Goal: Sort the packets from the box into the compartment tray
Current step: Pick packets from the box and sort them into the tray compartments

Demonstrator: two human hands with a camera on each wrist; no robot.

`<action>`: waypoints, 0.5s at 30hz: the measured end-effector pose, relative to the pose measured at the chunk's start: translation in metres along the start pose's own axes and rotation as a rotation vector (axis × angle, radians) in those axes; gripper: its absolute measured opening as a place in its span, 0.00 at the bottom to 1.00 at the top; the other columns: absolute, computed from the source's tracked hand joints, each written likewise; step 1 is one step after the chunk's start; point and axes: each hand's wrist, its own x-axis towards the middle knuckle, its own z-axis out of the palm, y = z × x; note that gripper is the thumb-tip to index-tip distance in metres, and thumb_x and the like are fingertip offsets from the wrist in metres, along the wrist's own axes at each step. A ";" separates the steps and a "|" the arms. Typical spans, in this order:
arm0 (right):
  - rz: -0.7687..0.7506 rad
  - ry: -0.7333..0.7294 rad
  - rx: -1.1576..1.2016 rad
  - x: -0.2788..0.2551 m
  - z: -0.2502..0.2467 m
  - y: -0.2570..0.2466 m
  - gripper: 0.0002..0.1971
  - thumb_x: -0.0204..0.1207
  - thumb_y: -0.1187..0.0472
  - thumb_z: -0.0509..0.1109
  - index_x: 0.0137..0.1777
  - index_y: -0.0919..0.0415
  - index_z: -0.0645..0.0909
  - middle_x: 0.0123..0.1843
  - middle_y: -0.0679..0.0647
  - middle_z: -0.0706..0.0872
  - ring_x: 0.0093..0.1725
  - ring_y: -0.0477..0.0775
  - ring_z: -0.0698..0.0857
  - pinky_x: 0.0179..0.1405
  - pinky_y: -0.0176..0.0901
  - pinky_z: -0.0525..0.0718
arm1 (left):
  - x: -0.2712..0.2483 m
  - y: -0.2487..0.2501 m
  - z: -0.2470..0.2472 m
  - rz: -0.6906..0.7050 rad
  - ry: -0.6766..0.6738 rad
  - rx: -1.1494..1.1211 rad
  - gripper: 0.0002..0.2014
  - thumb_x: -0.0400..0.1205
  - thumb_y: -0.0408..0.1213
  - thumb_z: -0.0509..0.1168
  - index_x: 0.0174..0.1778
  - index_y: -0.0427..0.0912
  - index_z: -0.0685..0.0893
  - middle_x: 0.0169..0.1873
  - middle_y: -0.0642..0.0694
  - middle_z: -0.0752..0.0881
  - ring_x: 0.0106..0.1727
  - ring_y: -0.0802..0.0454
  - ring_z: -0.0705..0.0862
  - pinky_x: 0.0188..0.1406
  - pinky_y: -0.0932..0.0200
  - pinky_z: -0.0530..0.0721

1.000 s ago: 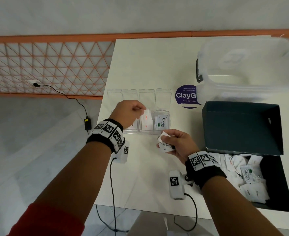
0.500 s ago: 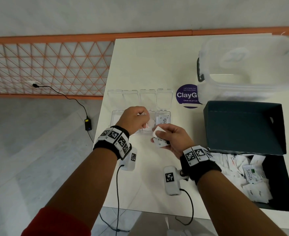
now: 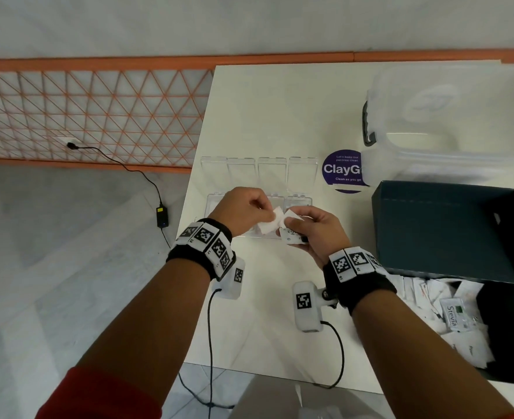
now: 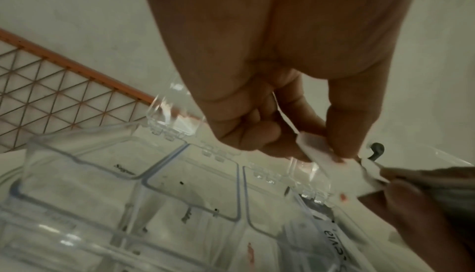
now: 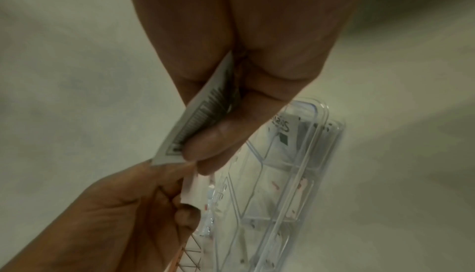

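The hands had come together since a second earlier: the left hand (image 3: 243,211) had left the tray and the right hand (image 3: 314,229) had come up from the desk (image 3: 280,116) to meet it. Both now hovered over the near edge of the clear compartment tray (image 3: 216,201).

The left hand pinched a small white packet (image 3: 269,222) between thumb and fingertips, and the left wrist view showed its far end reaching the right hand's fingers. It looked like a hand-off, one packet being pulled off a small stack. The right hand was curled round its own packets (image 3: 292,235), thumb on top; a Stevia label showed in the head view and a barcode in the right wrist view. Holding a few at once probably spared trips back to the box.

The tray sat with its lids (image 3: 257,170) flipped open toward the far side, so every compartment could be dropped into from above. A Stevia packet lay in the right-end compartment, packets with red print in one next to it, and one marked Sugar at the left end. Exact counts could not be told through the clear plastic.

The dark box (image 3: 446,231) stood open at the right, its loose white packets (image 3: 455,316) heaped in the near part, so plenty seemed left to sort. Behind it stood a clear plastic tub (image 3: 449,122), contents unclear.
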 end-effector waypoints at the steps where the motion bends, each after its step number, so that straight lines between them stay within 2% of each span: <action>1: -0.010 0.012 0.004 0.001 -0.003 -0.001 0.07 0.75 0.74 0.74 0.49 0.63 0.86 0.43 0.60 0.91 0.40 0.59 0.91 0.35 0.45 0.88 | 0.002 -0.001 0.000 -0.011 0.035 -0.011 0.08 0.71 0.34 0.76 0.34 0.52 0.85 0.34 0.54 0.88 0.39 0.58 0.86 0.40 0.66 0.80; 3: -0.022 0.043 0.019 0.001 -0.010 -0.002 0.07 0.75 0.74 0.73 0.50 0.65 0.87 0.45 0.60 0.92 0.42 0.60 0.91 0.35 0.44 0.88 | 0.004 -0.004 0.002 -0.035 0.097 0.005 0.10 0.73 0.33 0.74 0.37 0.54 0.83 0.36 0.55 0.87 0.39 0.60 0.85 0.33 0.72 0.77; 6: -0.005 0.079 0.041 0.001 -0.021 -0.002 0.08 0.75 0.74 0.73 0.52 0.65 0.86 0.51 0.64 0.91 0.45 0.63 0.91 0.35 0.44 0.89 | 0.008 -0.008 0.010 -0.033 0.116 0.089 0.10 0.76 0.32 0.69 0.43 0.55 0.83 0.39 0.54 0.84 0.38 0.60 0.83 0.26 0.78 0.74; 7: 0.003 0.082 0.048 0.001 -0.023 -0.001 0.08 0.75 0.74 0.73 0.52 0.64 0.86 0.52 0.65 0.90 0.47 0.64 0.91 0.36 0.44 0.89 | 0.010 -0.008 0.014 -0.028 0.115 0.129 0.10 0.77 0.32 0.68 0.45 0.54 0.84 0.40 0.53 0.84 0.38 0.59 0.83 0.27 0.77 0.74; 9: 0.015 0.082 0.060 -0.001 -0.026 0.000 0.08 0.75 0.73 0.73 0.52 0.63 0.86 0.52 0.66 0.90 0.49 0.65 0.90 0.36 0.44 0.89 | 0.013 -0.008 0.019 -0.014 0.096 0.233 0.09 0.79 0.31 0.66 0.49 0.49 0.88 0.44 0.50 0.85 0.43 0.54 0.85 0.37 0.73 0.78; 12: 0.030 0.075 0.068 -0.003 -0.025 0.002 0.09 0.75 0.73 0.73 0.52 0.64 0.86 0.50 0.63 0.90 0.46 0.64 0.91 0.32 0.42 0.87 | 0.018 -0.006 0.025 0.025 0.033 0.430 0.09 0.80 0.30 0.66 0.52 0.44 0.90 0.50 0.45 0.88 0.51 0.48 0.86 0.54 0.58 0.83; 13: 0.034 0.073 0.060 -0.004 -0.025 0.002 0.09 0.75 0.73 0.74 0.54 0.64 0.86 0.49 0.62 0.90 0.44 0.64 0.91 0.30 0.40 0.86 | 0.019 -0.006 0.027 0.033 0.010 0.500 0.10 0.81 0.31 0.65 0.53 0.45 0.89 0.51 0.45 0.88 0.52 0.47 0.86 0.55 0.55 0.83; 15: 0.040 0.071 0.041 -0.004 -0.025 0.001 0.10 0.75 0.73 0.74 0.55 0.64 0.85 0.46 0.61 0.90 0.41 0.64 0.91 0.25 0.38 0.83 | 0.021 -0.006 0.029 0.046 -0.038 0.654 0.10 0.81 0.34 0.65 0.54 0.48 0.89 0.52 0.45 0.88 0.52 0.45 0.85 0.52 0.55 0.83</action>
